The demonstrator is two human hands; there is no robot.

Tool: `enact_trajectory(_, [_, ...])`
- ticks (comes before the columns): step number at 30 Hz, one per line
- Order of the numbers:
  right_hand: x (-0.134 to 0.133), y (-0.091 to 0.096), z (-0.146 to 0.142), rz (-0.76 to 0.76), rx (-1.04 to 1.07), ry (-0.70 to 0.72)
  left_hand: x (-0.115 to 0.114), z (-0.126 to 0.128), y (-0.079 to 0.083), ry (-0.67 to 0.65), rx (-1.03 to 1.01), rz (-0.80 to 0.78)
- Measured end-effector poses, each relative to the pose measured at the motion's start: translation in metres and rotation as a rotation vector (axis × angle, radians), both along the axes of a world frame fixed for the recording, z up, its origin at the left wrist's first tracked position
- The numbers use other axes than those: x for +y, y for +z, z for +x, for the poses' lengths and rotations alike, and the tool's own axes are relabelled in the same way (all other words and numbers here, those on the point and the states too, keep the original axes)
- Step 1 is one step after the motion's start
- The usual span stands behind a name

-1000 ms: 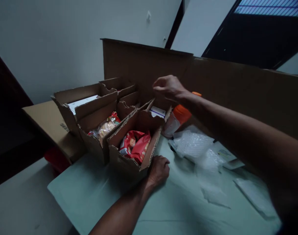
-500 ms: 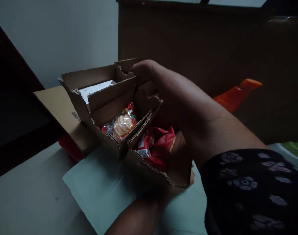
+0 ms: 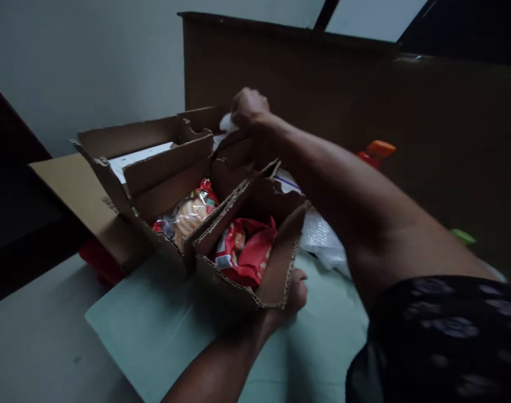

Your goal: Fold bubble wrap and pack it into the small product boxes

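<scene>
A cardboard divider box [image 3: 234,299] with torn edges is tilted above the table. One compartment has a clear packet of round cookies [image 3: 192,214]; the nearest has a crumpled red snack packet [image 3: 249,254]. My left hand [image 3: 297,291] grips the lower right side of the box, its fingers mostly hidden beneath. At the far end of the box, my right hand [image 3: 251,106] is closed on a white, soft-looking piece of plastic [image 3: 227,124], whose kind I cannot make out. A white item [image 3: 140,158] shows in the far left compartment.
Under the box lies a pale green sheet [image 3: 154,336] on a white tabletop [image 3: 37,336]. Bubble wrap [image 3: 322,238] lies to the right, with an orange-capped bottle [image 3: 375,151] behind my arm. A large cardboard panel [image 3: 322,84] rises behind. A cardboard flap [image 3: 79,190] and red cloth-like thing [image 3: 98,263] are left.
My right hand has come up from behind the box's far end, bringing white plastic into sight. The view has shifted, and the bubble wrap now shows beside the box.
</scene>
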State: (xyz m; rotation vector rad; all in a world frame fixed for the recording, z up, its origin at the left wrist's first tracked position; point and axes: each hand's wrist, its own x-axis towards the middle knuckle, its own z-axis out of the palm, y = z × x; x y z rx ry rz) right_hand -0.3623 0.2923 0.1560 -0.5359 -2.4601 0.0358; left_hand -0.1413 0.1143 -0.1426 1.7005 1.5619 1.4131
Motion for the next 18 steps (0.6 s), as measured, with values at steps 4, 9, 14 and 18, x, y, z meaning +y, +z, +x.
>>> enact_trajectory(4, [-0.026,0.042,0.106,0.038,0.084,-0.160,-0.003,-0.004,0.011,0.001,-0.040,-0.027])
enact_trajectory(9, [-0.070,0.004,0.306,0.040,0.154,-0.155,-0.010,-0.011,0.021,-0.026,-0.069,-0.039])
enact_trajectory(14, [-0.089,-0.072,0.439,-0.103,-0.262,-0.470,-0.017,-0.016,0.029,-0.021,-0.062,-0.048])
enact_trajectory(18, [-0.115,-0.115,0.432,-0.043,-0.367,-0.428,-0.021,-0.017,0.034,-0.008,-0.038,-0.056])
